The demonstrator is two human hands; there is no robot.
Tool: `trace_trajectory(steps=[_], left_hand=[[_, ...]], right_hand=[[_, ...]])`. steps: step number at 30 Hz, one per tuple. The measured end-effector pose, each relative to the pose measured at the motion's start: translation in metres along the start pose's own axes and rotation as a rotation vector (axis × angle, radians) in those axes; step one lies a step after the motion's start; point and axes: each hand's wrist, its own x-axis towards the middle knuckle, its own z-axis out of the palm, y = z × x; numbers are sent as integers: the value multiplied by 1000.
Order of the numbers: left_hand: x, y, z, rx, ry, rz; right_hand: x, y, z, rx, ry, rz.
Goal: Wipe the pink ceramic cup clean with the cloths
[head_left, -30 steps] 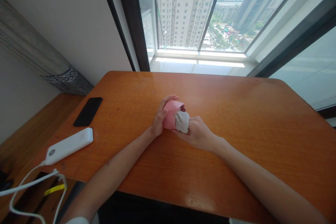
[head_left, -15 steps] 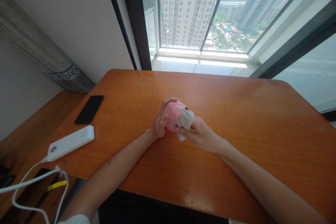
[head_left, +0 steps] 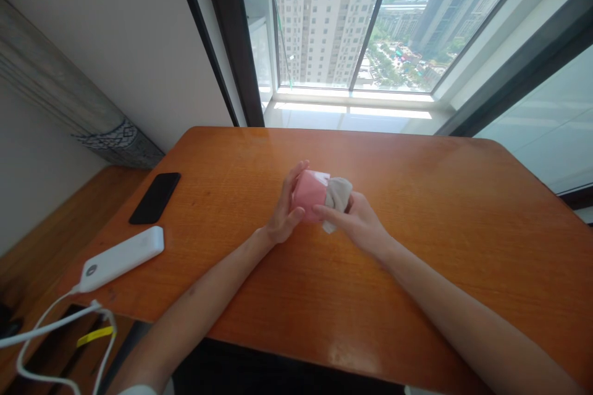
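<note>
Pink and smooth-sided, the cup (head_left: pixel 307 195) lies tipped on its side near the middle of the table (head_left: pixel 440 216), its mouth turned to the person's right; whether it rests on the wood or hangs just above it cannot be told

A pale grey cloth (head_left: pixel 339 191) is bunched at that mouth, touching the rim, with a small corner hanging below it

The left hand (head_left: pixel 281 217) wraps the closed end of the cup. Its fingers curl over the far side and its thumb presses the near side, so the grasp is closed round the cup. The right hand (head_left: pixel 362 223) comes in from the other side, its thumb stretched along the near edge of the cloth and its fingers folded behind it, pinching the cloth against the cup's mouth. Both bare forearms run back across the orange-brown wood to the near edge

Well apart to the left, a black phone (head_left: pixel 155 197) lies flat near the table's left edge. Just nearer along that edge is a white power bank (head_left: pixel 121 258), with a white cable (head_left: pixel 46 324) looping off the corner and a yellow tag (head_left: pixel 95 335) beside the loop

Beyond the table's far edge stands a dark-framed window (head_left: pixel 370 31) looking out on tall buildings
</note>
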Motion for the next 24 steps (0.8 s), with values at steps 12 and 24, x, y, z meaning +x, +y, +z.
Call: trace_trajectory(steps=[12,24], left_hand=[[-5,7,3,-139,29,-28],[2,5,-1,39,4,93]], right_hand=[[-6,11,3,-420,-261,-354],[-4,6,6,-89,-8,-12]])
